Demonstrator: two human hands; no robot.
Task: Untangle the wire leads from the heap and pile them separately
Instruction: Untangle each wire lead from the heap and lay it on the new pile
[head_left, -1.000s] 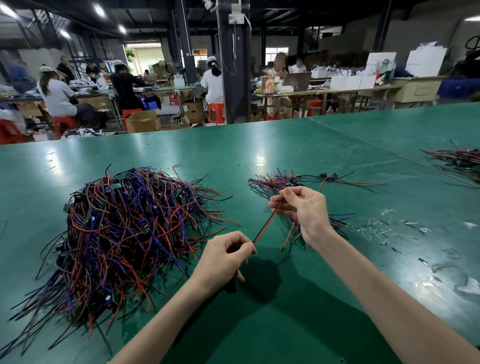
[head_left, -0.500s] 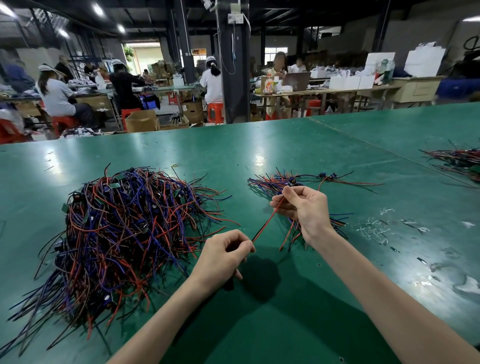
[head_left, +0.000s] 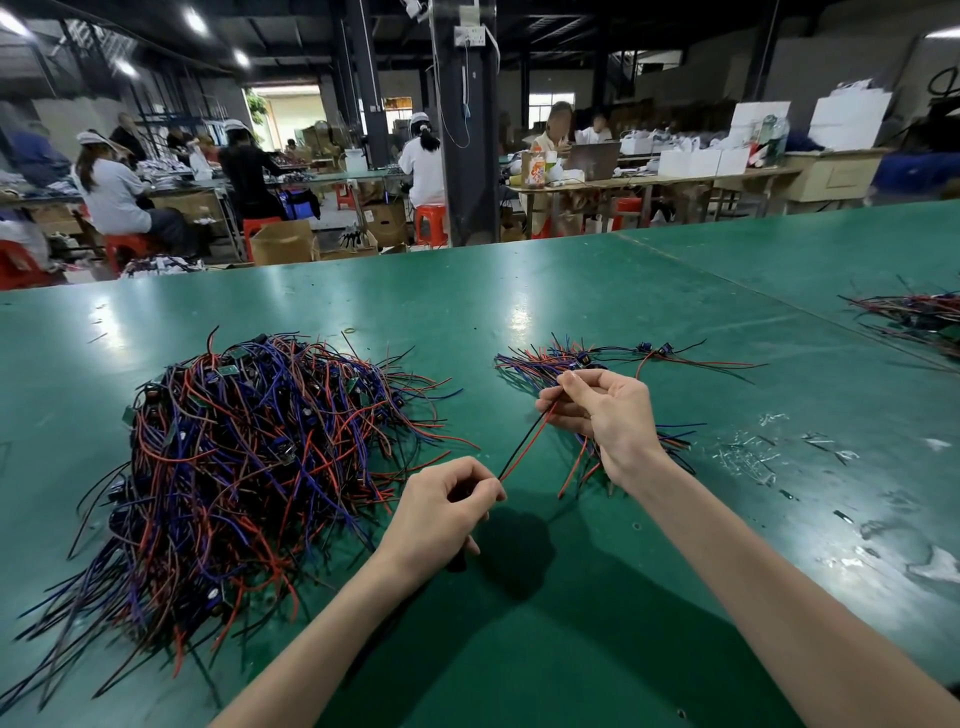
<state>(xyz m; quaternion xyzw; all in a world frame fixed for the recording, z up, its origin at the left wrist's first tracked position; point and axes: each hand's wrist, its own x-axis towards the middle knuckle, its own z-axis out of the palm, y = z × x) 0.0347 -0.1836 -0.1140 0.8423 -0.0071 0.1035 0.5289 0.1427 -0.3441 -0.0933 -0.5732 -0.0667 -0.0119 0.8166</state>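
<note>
Two hands, one lead. Left hand (head_left: 447, 512) pinches the near end of a red-and-black wire lead (head_left: 524, 444) between thumb and forefinger. Right hand (head_left: 608, 415) grips the far end, fingers curled. Lead is held taut above the green table (head_left: 519, 649) — likely to confirm it is free of tangles. Big heap (head_left: 249, 467) sits left; small sorted pile (head_left: 561, 364) lies just beyond the right hand — probably this lead's destination.

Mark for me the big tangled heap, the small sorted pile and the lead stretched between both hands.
tangled heap (head_left: 234, 457): head view, middle of the mound.
sorted pile (head_left: 535, 361): head view, far-left strands.
held lead (head_left: 526, 440): head view, taut middle stretch.
</note>
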